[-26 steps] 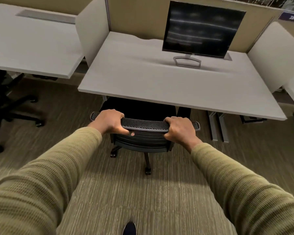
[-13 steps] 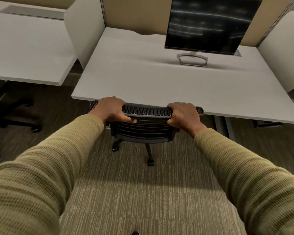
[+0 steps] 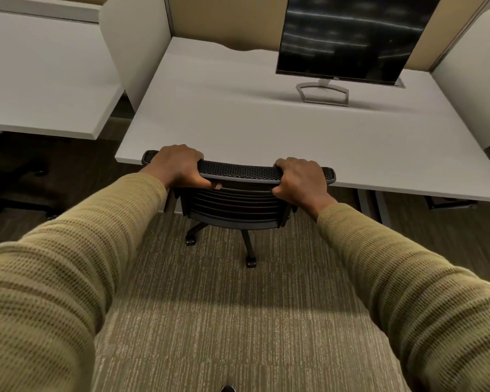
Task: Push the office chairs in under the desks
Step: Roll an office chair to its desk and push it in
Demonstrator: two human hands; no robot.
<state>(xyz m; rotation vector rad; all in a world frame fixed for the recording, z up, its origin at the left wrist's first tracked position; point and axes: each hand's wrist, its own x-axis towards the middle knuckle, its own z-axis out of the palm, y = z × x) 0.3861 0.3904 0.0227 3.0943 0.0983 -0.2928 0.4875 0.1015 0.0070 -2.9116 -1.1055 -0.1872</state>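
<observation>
Dim warm light, streaky glare on the monitor (image 3: pixel 348 38), a shadow band across the carpet (image 3: pixel 238 349), edges bowed.

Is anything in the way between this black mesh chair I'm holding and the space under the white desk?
Nothing visible. The left hand and right hand grip the black mesh office chair, its top rail at the front edge of the white desk; the grey desk leg stands clear to the right.
</observation>
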